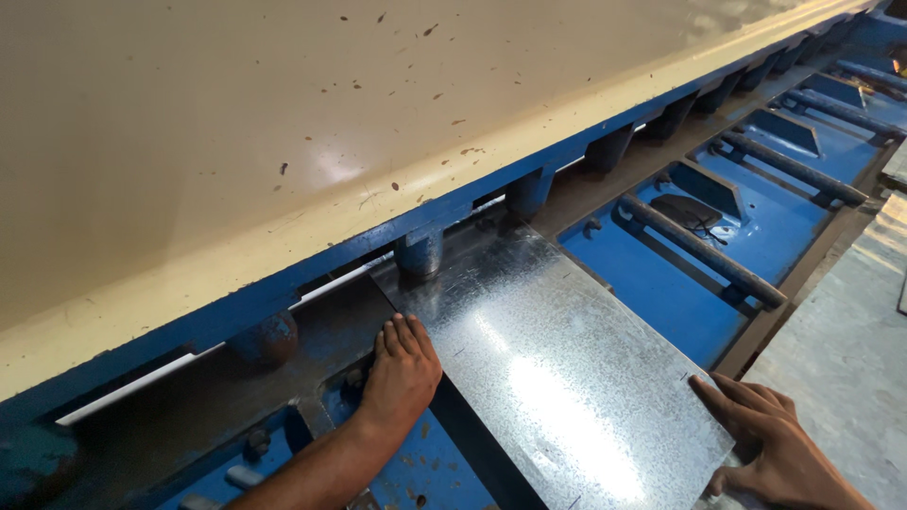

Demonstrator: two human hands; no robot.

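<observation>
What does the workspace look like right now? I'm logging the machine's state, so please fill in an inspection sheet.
Surface: blue machine bed with rusty round support bars; worn dark plate at left.
Job's things: galvanised metal sheet lying flat on the bed, far edge under the cream machine guard beside a cylindrical hold-down.
Clutter: small dark object in a bed recess; what it is cannot be told.
Hands: left hand flat on the sheet's left edge; right hand at its near right corner.
Cables: nothing seen.
Surroundings: grey concrete floor at right.
</observation>
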